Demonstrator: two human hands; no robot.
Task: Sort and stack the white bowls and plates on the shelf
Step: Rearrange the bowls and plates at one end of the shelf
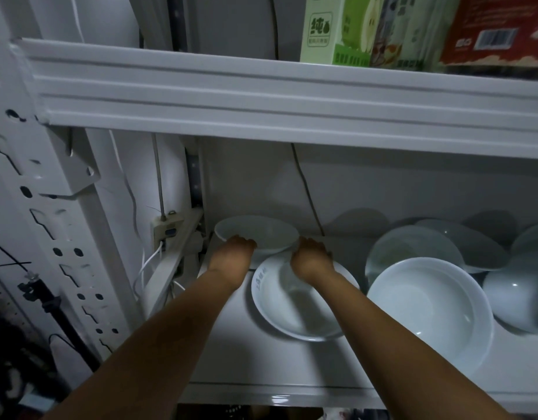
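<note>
White glazed ware sits in dim light on a white metal shelf, and much of it is hard to read. The back bowl stands at the rear left corner, mouth up. From this angle its round rim shows as a flat oval running left to right. The left hand curls over its near left rim, fingertips hidden past the knuckles. The right hand closes at the near right rim and seems to pinch it, though its fingers are tucked out of sight. Both forearms reach in from below and run off the bottom edge.

Just in front, partly under the right wrist, the lettered bowl lies mouth up with faint grey writing on its left rim, too small to read. Beside it to the right is the large bowl, also mouth up. Behind that, the plates overlap in shadow, so their count is unclear. More white pieces are cut off at the right edge. On the upper shelf the cartons are cropped at the top.
</note>
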